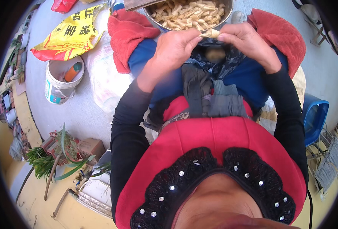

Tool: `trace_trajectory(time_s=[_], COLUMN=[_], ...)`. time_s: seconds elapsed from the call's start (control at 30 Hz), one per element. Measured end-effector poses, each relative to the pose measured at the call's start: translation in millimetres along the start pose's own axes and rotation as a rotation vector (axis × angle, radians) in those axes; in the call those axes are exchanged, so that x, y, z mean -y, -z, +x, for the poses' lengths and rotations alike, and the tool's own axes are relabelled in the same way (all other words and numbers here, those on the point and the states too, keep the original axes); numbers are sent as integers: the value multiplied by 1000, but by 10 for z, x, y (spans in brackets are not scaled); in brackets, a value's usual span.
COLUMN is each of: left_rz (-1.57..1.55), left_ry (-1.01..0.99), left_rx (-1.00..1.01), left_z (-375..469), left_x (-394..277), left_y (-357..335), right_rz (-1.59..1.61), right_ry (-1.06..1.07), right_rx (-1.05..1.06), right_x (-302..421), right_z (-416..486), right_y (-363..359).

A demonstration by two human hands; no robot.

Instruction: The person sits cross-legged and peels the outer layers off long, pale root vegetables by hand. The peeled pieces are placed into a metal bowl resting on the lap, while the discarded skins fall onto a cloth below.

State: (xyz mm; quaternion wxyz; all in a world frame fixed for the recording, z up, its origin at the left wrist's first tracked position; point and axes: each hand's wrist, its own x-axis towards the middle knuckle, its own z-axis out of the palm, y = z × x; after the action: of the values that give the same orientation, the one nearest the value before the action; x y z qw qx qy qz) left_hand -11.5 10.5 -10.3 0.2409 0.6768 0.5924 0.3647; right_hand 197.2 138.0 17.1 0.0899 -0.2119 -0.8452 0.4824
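Both hands meet over my lap at a pale yellow knotted food strip (211, 33). My left hand (176, 45) pinches its left end between thumb and fingers. On the right end, my right hand (244, 38) has a like pinch. Just beyond my hands, a round metal basin (231, 8) holds a heap of similar pale knots (189, 14). A wooden board (140, 4) lies over the basin's far left rim. Dark plastic (211, 65) hangs between my knees below the strip, and what lies inside it is blurred.
Red towels (130, 37) cover both knees. To the left are a yellow printed sack (77, 31), a white bucket (61, 94) with an orange-and-green object in it, and a large clear plastic bag (103, 77). Potted plants (41, 161) stand lower left. A blue plastic stool (314, 120) is at right.
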Motion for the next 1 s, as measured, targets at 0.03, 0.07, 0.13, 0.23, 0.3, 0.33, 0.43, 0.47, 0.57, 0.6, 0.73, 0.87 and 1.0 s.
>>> trace_trajectory(time_s=[0.03, 0.07, 0.13, 0.23, 0.3, 0.33, 0.43, 0.47, 0.57, 0.6, 0.73, 0.87, 1.0], left_rz=[-170, -513, -623, -740, -776, -792, -848, -856, -870, -887, -863, -810, -506], left_ry=[84, 193, 275, 352, 407, 388, 410, 365, 395, 413, 428, 394, 339], left_rx=[132, 272, 404, 434, 415, 375, 361, 340, 401, 416, 370, 228, 70], left_z=[-4, -19, -15, -42, 0, 7, 97, 123, 148, 127, 216, 452, 797], left_x=[7, -11, 41, 79, 161, 154, 63, 115, 110, 145, 105, 299, 621], left_y=[58, 136, 245, 207, 175, 145, 91, 47, 81, 69, 101, 236, 466], right_rz=[-36, -72, -83, -43, -106, -217, -313, -364, -249, -243, -38, 198, 16], right_ry=[77, 153, 138, 63, 34, 132, 288, 236, 109, 127, -82, -93, -53], right_rx=[8, 17, 46, 46, -30, -88, -94, -15, 97, 91, 81, -88, -230], right_x=[23, 47, 115, 119, 93, 127, 225, 213, 225, 220, 240, 148, -87], right_z=[-48, -88, -107, -94, -31, 13, 147, 180, 216, 208, 246, 503, 909], right_y=[-3, -6, -3, -4, 11, 30, -90, -68, 33, 35, 79, 151, 242])
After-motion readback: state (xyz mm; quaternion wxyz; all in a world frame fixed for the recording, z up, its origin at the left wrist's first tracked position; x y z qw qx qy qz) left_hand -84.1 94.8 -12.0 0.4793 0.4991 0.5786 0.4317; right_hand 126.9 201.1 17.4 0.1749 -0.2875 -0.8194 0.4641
